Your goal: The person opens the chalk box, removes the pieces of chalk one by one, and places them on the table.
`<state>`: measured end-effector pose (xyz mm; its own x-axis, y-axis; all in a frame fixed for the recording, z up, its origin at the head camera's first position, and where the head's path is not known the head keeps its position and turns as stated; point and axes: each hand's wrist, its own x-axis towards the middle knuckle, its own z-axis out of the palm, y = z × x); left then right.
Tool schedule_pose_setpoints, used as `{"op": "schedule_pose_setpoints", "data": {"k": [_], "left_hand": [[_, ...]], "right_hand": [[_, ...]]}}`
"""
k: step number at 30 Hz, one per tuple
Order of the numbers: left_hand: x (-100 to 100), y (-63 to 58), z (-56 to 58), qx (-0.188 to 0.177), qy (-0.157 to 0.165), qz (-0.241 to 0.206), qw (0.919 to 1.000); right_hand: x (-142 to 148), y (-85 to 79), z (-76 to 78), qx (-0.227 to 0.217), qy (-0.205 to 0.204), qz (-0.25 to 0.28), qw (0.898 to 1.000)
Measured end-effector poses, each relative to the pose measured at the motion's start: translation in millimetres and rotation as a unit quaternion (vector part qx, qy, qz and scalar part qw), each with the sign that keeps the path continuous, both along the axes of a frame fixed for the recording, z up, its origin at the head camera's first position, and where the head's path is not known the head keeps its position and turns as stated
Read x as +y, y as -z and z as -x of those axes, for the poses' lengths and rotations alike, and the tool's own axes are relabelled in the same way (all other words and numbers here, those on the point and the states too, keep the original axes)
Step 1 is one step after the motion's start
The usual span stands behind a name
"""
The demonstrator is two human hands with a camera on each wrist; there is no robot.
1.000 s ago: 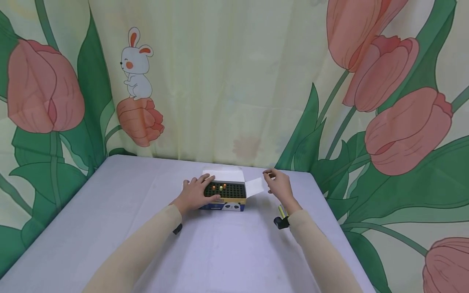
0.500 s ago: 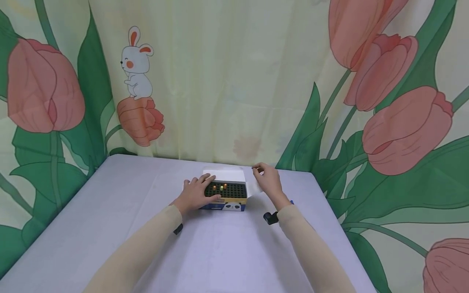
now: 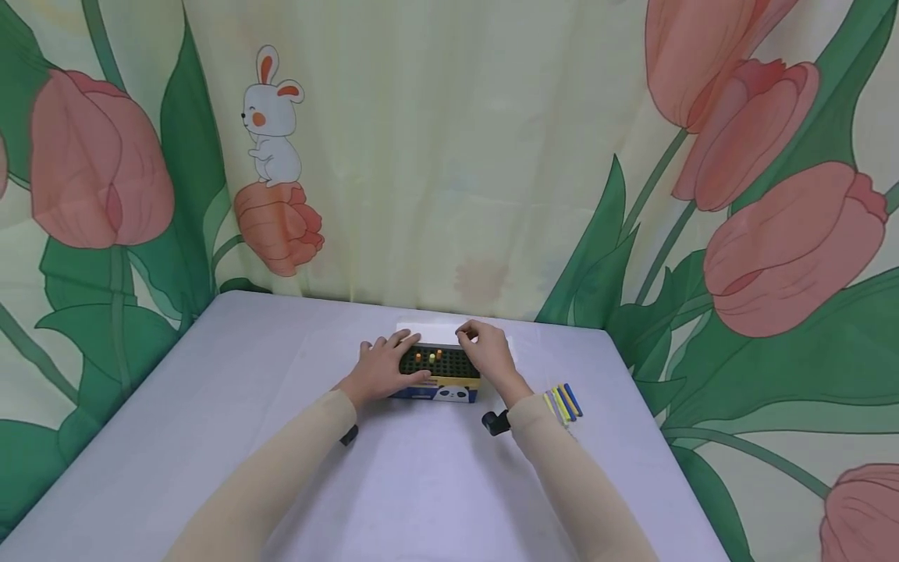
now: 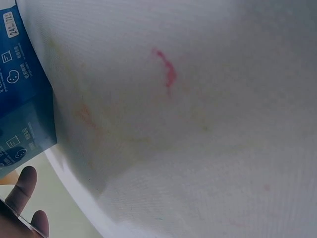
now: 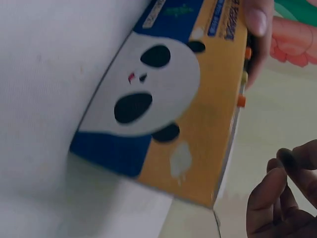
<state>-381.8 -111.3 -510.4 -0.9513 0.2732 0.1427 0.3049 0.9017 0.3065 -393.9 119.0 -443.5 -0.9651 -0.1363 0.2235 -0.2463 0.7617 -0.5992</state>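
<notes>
The left hand (image 3: 382, 368), fingers spread, rests on the box's (image 3: 449, 389) left end; the right hand (image 3: 486, 353) presses fingertips together above its far right, contents untellable. Careless lowering could jar the pegs (image 3: 431, 358).

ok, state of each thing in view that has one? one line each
Pale tablecloth: spread, pink-marked
Panda box: upright, open
White lid flap: folded back
Black holed insert: in box, visible holes mostly unfilled
Three stubs: upright in holes
Loose sticks: lying on tablecloth, partly hidden
Left grip: fingers spread, resting on box
Right grip: fingertips together, anything held unclear
</notes>
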Motion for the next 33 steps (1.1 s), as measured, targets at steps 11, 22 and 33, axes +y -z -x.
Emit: {"op": "schedule_pose_setpoints", "data": {"k": [11,22,33], "left_hand": [[2,4.2,2.9,-0.004,-0.003,0.0,1.0],[0,1.8,3.0,0.004,-0.002,-0.001,1.0],[3,-0.1,1.7,-0.001,-0.003,0.003,1.0]], "right_hand": [[-16,18.2,-4.9,-0.083,-0.035,0.009,0.996],[-27,33.2,-0.6,-0.073,-0.014,-0.01,0.997],[-32,37.7,-6.0,-0.051,0.005,-0.021,0.998]]}}
